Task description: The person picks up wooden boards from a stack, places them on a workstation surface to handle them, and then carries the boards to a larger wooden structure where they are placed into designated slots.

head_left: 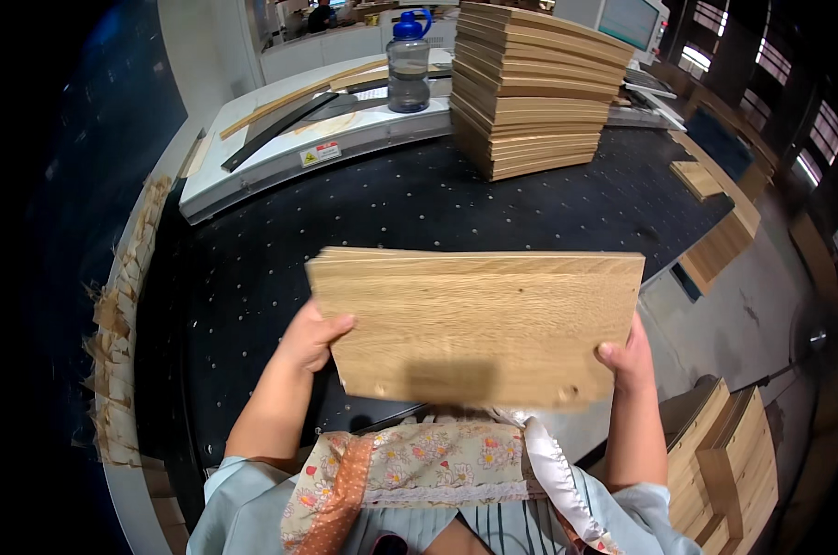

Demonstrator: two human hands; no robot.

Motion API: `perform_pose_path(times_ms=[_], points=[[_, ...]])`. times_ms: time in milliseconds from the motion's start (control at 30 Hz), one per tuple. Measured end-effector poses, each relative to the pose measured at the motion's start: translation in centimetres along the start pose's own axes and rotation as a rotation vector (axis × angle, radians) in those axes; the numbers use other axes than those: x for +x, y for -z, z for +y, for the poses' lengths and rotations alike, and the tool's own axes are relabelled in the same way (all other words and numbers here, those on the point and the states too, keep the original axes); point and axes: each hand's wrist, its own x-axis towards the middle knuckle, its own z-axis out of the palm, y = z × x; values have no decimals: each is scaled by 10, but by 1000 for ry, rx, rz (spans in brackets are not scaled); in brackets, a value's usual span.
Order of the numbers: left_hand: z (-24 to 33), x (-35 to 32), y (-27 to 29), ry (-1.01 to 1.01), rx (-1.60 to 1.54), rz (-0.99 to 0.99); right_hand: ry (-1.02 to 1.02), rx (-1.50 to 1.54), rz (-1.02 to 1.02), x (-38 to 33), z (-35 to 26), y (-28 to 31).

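Between my two hands I hold a few wood-grain boards (pixel 484 324) stacked face to face, raised above the black table (pixel 271 268). My left hand (pixel 312 338) grips the left end, its thumb lying on the front face. At the other end my right hand (pixel 630 356) clasps the edge, thumb also on the front; the fingers of both hands are hidden behind the wood. The top board has small holes near its lower edge. A tall stack of similar boards (pixel 539 102) stands on the table's far side.
A water bottle (pixel 409 69) with a blue lid stands on the white ledge (pixel 354 134) beside a dark strip (pixel 280 129). A small wood piece (pixel 695 179) lies at the table's right edge. More boards (pixel 729 462) are at lower right. A monitor (pixel 628 22) is behind.
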Motion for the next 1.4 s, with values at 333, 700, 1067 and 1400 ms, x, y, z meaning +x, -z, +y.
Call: perform_pose_path(times_ms=[333,700,1067,1400], points=[[-14,-25,43,-436,192,288,28,90,-321,77,52,-18],[-60,-31,79,-189,325,376,-19,-192,-213,61,101,-6],[-30,48,18,-154,992,122,91,-347,316,-48,70,23],[-117,95,-208,234,652,-789,-10,372,1130,-312,52,12]])
